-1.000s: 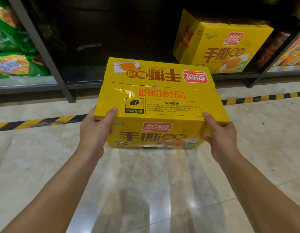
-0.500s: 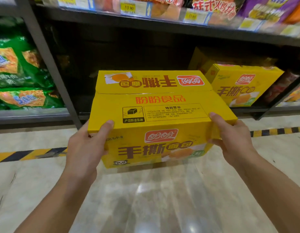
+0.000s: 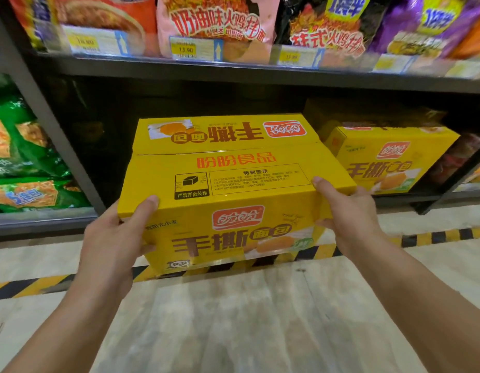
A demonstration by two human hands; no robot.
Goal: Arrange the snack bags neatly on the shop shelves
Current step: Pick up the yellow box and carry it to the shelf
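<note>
While green bags (image 3: 23, 157) lie shelved at left, the left hand (image 3: 112, 238) clasps the box (image 3: 233, 179) by its near left corner, thumb on top, and the right hand (image 3: 352, 219) clasps the right corner. Within the last second the box has risen from low over the floor (image 3: 233, 319) to the dark gap on the shelf (image 3: 395, 201) — beside a second box (image 3: 389, 157) — so sliding it in looks next.

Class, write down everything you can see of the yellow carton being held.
The yellow carton looks like glossy printed cardboard: a closed rectangular box, seam across its top flaps. Red and brown Chinese lettering, red logos and bread pictures mark its top and near side; a boxed warning panel sits on top. It is held roughly level in the air before a dark shelf gap. The left hand and right hand grip its near corners, thumbs on top.
</note>
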